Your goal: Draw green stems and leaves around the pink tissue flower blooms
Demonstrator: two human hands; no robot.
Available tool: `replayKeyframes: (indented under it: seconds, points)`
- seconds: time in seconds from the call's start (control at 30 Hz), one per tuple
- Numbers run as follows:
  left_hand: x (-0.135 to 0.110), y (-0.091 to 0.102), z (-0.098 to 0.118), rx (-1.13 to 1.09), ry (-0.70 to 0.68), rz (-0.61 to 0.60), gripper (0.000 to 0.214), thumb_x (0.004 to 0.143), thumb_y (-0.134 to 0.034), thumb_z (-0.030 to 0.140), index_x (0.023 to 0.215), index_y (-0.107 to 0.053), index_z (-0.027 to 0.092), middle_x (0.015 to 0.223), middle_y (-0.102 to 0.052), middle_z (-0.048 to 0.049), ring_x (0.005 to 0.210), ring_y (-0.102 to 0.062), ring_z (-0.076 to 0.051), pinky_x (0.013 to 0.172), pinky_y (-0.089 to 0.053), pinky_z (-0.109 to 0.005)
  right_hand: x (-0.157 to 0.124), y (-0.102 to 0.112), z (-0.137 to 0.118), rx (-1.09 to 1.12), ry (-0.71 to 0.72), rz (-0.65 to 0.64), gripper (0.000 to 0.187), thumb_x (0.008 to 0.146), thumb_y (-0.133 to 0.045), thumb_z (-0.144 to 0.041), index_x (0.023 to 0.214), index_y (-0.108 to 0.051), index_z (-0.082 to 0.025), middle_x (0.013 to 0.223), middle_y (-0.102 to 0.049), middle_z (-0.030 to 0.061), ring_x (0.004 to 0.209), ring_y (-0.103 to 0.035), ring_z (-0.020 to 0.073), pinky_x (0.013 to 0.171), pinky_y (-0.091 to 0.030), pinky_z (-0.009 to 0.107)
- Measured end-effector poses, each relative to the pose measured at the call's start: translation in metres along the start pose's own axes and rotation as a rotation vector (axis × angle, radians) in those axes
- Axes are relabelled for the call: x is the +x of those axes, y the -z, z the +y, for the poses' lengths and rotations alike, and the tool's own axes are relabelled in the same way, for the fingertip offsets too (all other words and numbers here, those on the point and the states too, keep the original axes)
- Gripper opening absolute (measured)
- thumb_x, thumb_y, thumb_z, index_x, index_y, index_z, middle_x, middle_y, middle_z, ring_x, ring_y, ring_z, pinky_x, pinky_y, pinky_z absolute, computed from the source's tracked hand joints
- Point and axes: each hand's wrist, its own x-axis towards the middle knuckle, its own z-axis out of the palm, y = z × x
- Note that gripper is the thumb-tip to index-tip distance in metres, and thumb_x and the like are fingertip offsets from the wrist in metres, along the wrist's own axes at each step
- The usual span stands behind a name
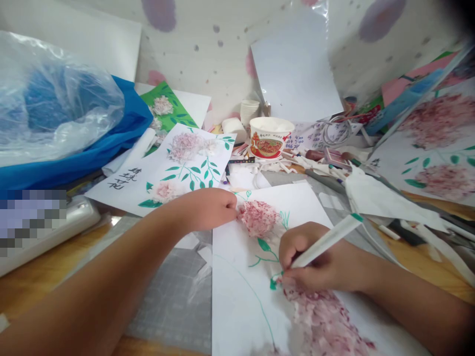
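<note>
My right hand (315,259) grips a white marker pen (328,240) with a green end, its tip low near a small green leaf shape on a white sheet of paper (237,306). The sheet bears a raised pink flower (260,217), a larger pink flower (326,321) nearer me, green leaves and a thin green curved line. My left hand (213,207) is bent at the wrist with its fingers curled at the sheet's left edge, beside the upper flower. Most of those fingers are hidden, and so is anything in them.
A finished-looking flower picture (166,168) lies behind my left arm. A grey cutting mat (174,291) is under the sheet. Behind stands a paper bowl (270,136). Plastic-wrapped blue material (59,109) fills the left; paper scraps (386,198) and pens clutter the right.
</note>
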Motion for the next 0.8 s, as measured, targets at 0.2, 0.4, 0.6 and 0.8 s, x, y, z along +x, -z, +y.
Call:
replayKeyframes:
  seconds: [0.2, 0.4, 0.6, 0.8]
  points:
    - [-0.0023, -0.0001, 0.0008, -0.02, 0.01, 0.0, 0.019, 0.07, -0.034, 0.033, 0.061, -0.044, 0.02, 0.059, -0.047, 0.0031, 0.053, -0.042, -0.011, 0.044, -0.025, -0.023, -0.001, 0.0005, 0.0014, 0.01, -0.008, -0.013, 0.011, 0.067, -0.06, -0.021, 0.061, -0.055, -0.013, 0.054, -0.052, -0.0006, 0.049, -0.046, 0.0079, 0.045, -0.036, 0.019]
    - [-0.0027, 0.0004, 0.0019, -0.032, 0.016, 0.006, 0.019, 0.069, -0.034, 0.032, 0.061, -0.044, 0.019, 0.058, -0.045, 0.003, 0.052, -0.04, -0.01, 0.044, -0.023, -0.023, 0.0001, 0.0013, 0.0, -0.007, 0.014, 0.022, 0.013, 0.07, -0.057, -0.021, 0.06, -0.053, -0.013, 0.055, -0.05, -0.0008, 0.05, -0.045, 0.0077, 0.046, -0.036, 0.02]
    - [-0.0032, 0.0005, 0.0023, -0.058, 0.008, -0.002, 0.019, 0.07, -0.034, 0.033, 0.061, -0.044, 0.019, 0.058, -0.045, 0.0024, 0.053, -0.04, -0.011, 0.045, -0.023, -0.023, -0.0008, 0.0012, 0.0006, -0.004, -0.005, -0.019, 0.013, 0.069, -0.058, -0.022, 0.061, -0.054, -0.013, 0.054, -0.051, -0.0008, 0.05, -0.045, 0.0082, 0.046, -0.036, 0.02]
    - [-0.0043, 0.0014, 0.0038, -0.051, 0.024, 0.0, 0.018, 0.069, -0.035, 0.032, 0.06, -0.043, 0.019, 0.058, -0.044, 0.0022, 0.053, -0.04, -0.011, 0.046, -0.023, -0.024, -0.0004, 0.0009, 0.0008, 0.002, -0.037, -0.03, 0.011, 0.068, -0.058, -0.022, 0.062, -0.054, -0.014, 0.055, -0.051, -0.001, 0.05, -0.045, 0.0082, 0.046, -0.036, 0.02]
